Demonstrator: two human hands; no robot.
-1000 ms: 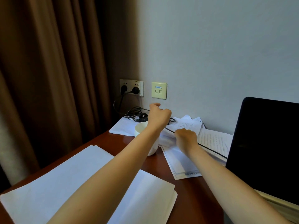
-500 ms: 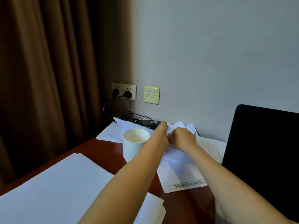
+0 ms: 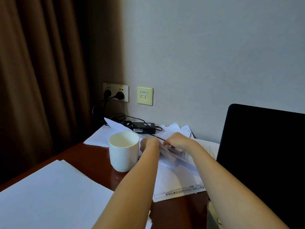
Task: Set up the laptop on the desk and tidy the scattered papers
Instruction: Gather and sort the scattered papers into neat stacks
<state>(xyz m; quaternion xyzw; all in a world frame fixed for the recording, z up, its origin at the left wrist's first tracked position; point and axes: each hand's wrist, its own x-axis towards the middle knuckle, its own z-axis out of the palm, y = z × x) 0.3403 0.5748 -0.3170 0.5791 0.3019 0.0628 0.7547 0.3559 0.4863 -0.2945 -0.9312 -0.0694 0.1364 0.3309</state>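
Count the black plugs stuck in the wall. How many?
2. One plug sits in the socket plate's left side, the other plug just right of it. None looks hidden.

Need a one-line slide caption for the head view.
Left hand and right hand grip loose papers beside a white mug; open laptop at right, charger brick behind.

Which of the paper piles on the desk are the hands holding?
The tilted bundle right of the white mug, gripped by the left hand and right hand. The large near stack and the sheets by the charger lie flat, untouched.
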